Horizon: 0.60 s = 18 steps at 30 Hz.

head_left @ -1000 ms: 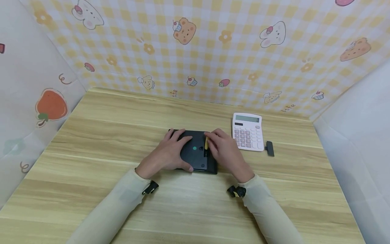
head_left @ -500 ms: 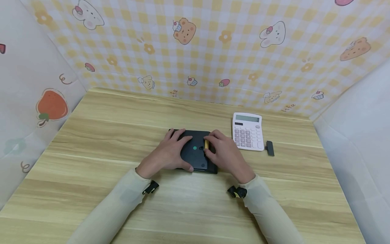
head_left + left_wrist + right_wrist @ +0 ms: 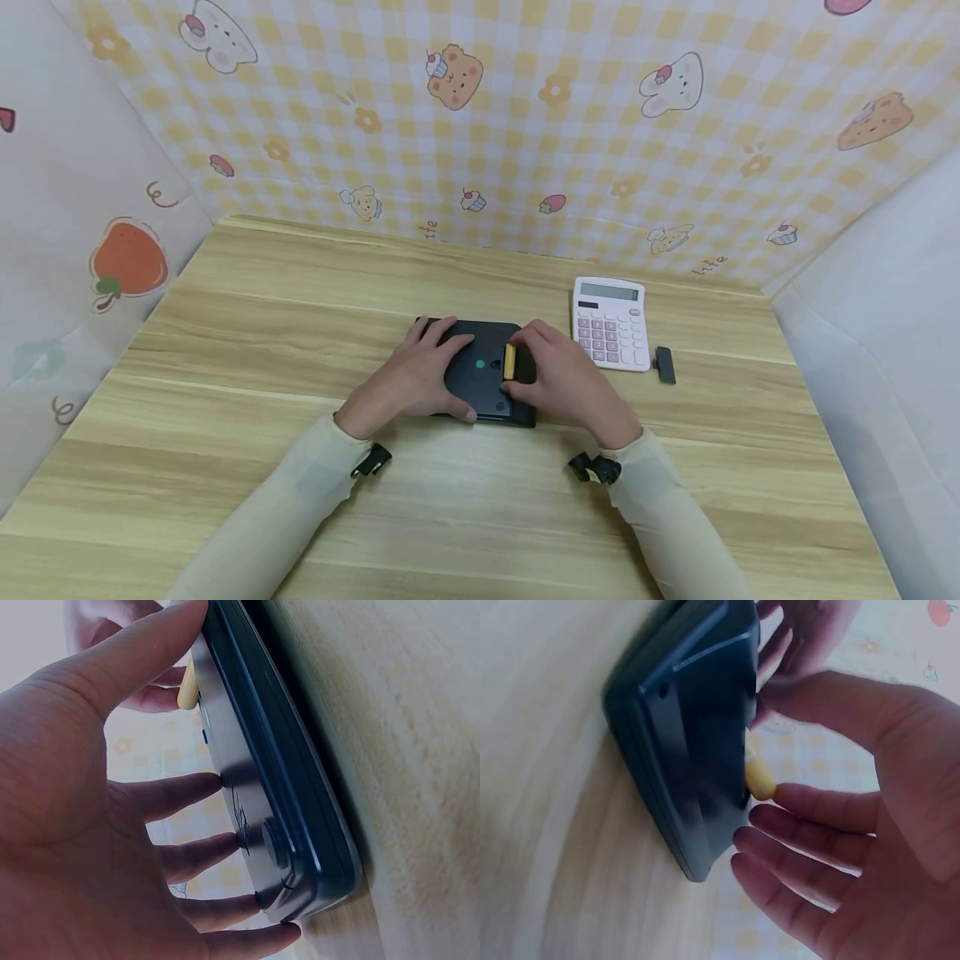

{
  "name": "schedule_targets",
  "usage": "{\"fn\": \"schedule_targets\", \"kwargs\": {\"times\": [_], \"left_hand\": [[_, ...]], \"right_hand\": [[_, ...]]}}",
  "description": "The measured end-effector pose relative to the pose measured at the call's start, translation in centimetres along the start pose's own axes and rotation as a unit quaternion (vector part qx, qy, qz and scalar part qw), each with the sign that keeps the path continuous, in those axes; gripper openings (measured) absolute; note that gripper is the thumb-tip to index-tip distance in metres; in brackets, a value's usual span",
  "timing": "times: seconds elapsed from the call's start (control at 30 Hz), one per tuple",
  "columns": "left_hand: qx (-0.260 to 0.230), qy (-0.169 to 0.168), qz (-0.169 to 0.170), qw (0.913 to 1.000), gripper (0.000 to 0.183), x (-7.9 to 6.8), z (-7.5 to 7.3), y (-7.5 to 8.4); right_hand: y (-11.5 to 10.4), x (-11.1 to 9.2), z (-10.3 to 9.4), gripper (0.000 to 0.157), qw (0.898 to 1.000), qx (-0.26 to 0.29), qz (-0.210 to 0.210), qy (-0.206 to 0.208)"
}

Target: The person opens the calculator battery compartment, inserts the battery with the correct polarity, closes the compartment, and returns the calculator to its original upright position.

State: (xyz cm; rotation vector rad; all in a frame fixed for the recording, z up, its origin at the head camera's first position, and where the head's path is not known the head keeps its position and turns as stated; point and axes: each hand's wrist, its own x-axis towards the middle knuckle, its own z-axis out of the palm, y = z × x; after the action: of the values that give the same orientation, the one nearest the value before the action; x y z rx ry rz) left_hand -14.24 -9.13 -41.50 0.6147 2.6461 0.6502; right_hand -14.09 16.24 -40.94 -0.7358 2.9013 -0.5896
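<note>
A black calculator (image 3: 483,387) lies with its back up on the wooden table, a green dot near its middle. My left hand (image 3: 412,379) is spread over its left part, fingertips resting on the back and thumb at the near edge. A yellow cylindrical battery (image 3: 509,362) sits at the battery slot on the right side. With thumb and index finger at its two ends, my right hand (image 3: 567,377) pinches the battery. In the right wrist view, the battery (image 3: 759,776) stands a little proud of the back, index fingertip against its end, other fingers loosely extended.
A pink-white calculator (image 3: 611,325) lies face up behind my right hand, its screen showing a digit. Right of it is a small black battery cover (image 3: 664,366). A yellow checked cloth (image 3: 495,142) hangs behind the table (image 3: 300,275).
The battery has gone from tilted to lying along the slot. My right thumb has moved to its near end, and the right hand has shifted slightly right. The left hand has stayed put.
</note>
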Motion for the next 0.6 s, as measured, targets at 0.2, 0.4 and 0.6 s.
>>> {"fn": "schedule_targets", "kwargs": {"times": [0.2,0.4,0.6], "left_hand": [[-0.003,0.0,-0.001,1.0,0.112,0.03,-0.03,0.06],[-0.004,-0.003,-0.004,1.0,0.112,0.02,-0.07,0.12],[-0.004,-0.002,-0.005,1.0,0.112,-0.03,-0.11,0.18]], "right_hand": [[0.51,-0.31,-0.55,0.086,0.999,0.016,-0.009,-0.042],[0.89,-0.6,-0.47,0.108,0.997,0.038,-0.013,-0.071],[0.98,-0.62,-0.24,0.11,0.996,0.038,-0.013,-0.079]]}}
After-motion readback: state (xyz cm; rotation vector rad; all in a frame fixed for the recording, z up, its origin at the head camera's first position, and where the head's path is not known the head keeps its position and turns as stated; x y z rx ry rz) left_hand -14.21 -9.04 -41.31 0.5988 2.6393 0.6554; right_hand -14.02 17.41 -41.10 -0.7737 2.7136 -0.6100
